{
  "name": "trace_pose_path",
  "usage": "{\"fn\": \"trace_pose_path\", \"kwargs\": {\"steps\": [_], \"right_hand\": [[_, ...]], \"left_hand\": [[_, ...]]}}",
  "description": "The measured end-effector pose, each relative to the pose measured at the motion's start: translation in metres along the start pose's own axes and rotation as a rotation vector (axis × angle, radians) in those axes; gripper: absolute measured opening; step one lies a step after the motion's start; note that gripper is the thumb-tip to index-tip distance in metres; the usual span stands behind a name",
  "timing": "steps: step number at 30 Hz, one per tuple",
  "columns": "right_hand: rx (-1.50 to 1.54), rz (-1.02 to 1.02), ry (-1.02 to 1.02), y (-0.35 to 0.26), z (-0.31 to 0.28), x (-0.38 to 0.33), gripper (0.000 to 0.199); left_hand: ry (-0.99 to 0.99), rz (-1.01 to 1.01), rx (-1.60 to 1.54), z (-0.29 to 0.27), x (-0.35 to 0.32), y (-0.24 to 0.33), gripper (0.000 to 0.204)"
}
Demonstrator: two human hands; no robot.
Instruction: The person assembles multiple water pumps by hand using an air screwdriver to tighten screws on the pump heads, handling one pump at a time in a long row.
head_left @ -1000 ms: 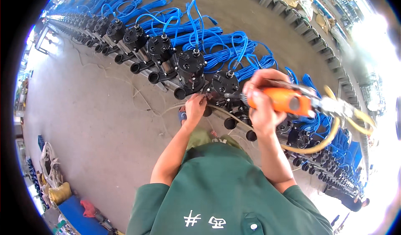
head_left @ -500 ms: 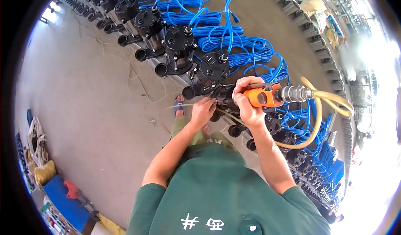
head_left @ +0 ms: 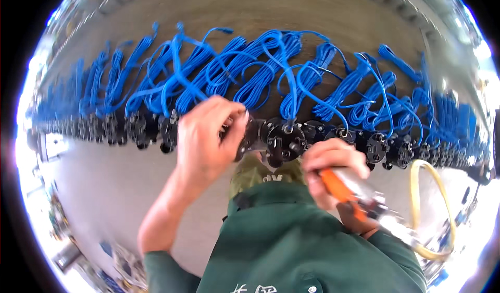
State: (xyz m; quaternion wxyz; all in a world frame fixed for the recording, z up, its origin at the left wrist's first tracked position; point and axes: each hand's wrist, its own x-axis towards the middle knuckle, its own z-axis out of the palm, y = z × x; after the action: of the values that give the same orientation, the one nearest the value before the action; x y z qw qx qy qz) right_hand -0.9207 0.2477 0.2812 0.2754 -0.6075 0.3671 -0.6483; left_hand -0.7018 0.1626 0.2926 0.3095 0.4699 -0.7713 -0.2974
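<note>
— What are the black valve bodies (head_left: 285, 142) made of?
— Matt moulded plastic, it looks like. The blue cables (head_left: 260, 79) coiled behind them wear smooth, faintly glossy plastic sheathing.
— And the tool (head_left: 346, 194)?
— Glossy orange plastic grip, shiny metal end, feeding a smooth yellow rubbery hose (head_left: 442, 209). Below the valve bodies, the floor (head_left: 104, 188) looks dull, rough concrete; the green shirt (head_left: 291, 241) is matt cloth.

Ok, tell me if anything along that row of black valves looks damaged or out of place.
Nothing stands out. The black valves sit in an even row, each with its bundled blue cable behind; nothing is visibly broken or spilled.
</note>
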Motion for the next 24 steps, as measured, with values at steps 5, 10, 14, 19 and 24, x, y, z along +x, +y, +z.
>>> {"fn": "trace_pose_path", "kwargs": {"steps": [5,10,14,19,24], "right_hand": [[-0.14,0.036,0.004,-0.002,-0.003,-0.017,0.02],[-0.068,0.113,0.124,-0.012,-0.005,-0.032,0.031],[-0.068,0.178,0.314,-0.016,0.002,-0.032,0.034],[-0.178,0.153,0.453,-0.013,0.009,-0.026,0.031],[-0.194,0.125,0.46,-0.006,0.005,-0.013,0.023]], "left_hand": [[-1.043,0.55,0.501,0.063,0.129,-0.043,0.01],[-1.318,0.909,0.152,0.186,0.134,-0.096,0.024],[-1.491,1.009,0.031,0.244,0.129,-0.112,0.031],[-1.551,1.009,-0.132,0.257,0.13,-0.108,0.023],[-1.535,1.231,-0.084,0.263,0.144,-0.105,0.011]]}}
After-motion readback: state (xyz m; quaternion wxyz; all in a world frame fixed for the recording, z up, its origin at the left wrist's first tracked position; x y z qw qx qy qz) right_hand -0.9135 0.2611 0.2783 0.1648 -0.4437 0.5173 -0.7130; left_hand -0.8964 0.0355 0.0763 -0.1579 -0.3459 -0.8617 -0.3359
